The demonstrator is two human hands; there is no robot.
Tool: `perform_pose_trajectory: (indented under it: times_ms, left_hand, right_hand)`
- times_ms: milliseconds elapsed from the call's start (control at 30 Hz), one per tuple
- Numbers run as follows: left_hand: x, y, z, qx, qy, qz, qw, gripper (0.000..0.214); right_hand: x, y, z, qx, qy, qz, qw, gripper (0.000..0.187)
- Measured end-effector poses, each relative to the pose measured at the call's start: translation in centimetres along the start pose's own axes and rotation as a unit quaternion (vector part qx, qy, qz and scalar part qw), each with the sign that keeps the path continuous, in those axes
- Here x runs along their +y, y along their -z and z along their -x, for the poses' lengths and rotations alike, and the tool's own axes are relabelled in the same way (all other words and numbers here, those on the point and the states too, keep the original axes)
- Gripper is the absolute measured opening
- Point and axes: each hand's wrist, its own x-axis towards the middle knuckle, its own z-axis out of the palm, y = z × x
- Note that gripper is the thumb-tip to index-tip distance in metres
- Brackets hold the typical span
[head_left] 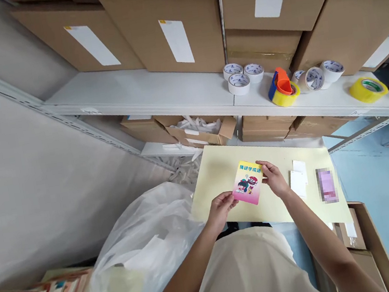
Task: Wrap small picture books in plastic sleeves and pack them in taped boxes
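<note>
A small yellow and pink booklet (pixel 248 183) with a cartoon cover is held above a pale yellow tabletop (pixel 220 171). My left hand (pixel 221 206) pinches its lower left corner, fingers closed. My right hand (pixel 273 177) grips its upper right edge, fingers closed. Two white cards (pixel 299 178) lie on the tabletop just right of my right hand, with a pinkish blurred item (pixel 326 185) beyond them.
A white shelf (pixel 157 93) ahead carries several tape rolls (pixel 243 77), an orange and blue tape dispenser (pixel 282 86) and a yellow tape roll (pixel 368 89). Cardboard boxes (pixel 169 27) stack above and below it. A clear plastic bag (pixel 140 251) bulges at my left; an open carton (pixel 366 247) sits right.
</note>
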Motion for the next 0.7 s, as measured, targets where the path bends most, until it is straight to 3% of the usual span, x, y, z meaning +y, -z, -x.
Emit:
perform_pose_trajectory:
  times_ms: [367,500,700]
  left_hand:
    - [1.2,3.4,-0.3,-0.116,0.099,0.071,0.986,0.039]
    - [1.5,4.1,0.0,-0.122,0.126,0.105,0.979,0.032]
    - [2.2,4.7,0.2,-0.140,0.156,0.110,0.972,0.036]
  right_hand:
    - [0.6,-4.8,0.1,0.068,0.054,-0.032,0.996,0.040]
    - [0.8,-5.4,1.0,0.034,0.068,-0.033,0.997,0.032]
    - [-0.4,-4.8,1.6,-0.043,0.155,0.101,0.982,0.028]
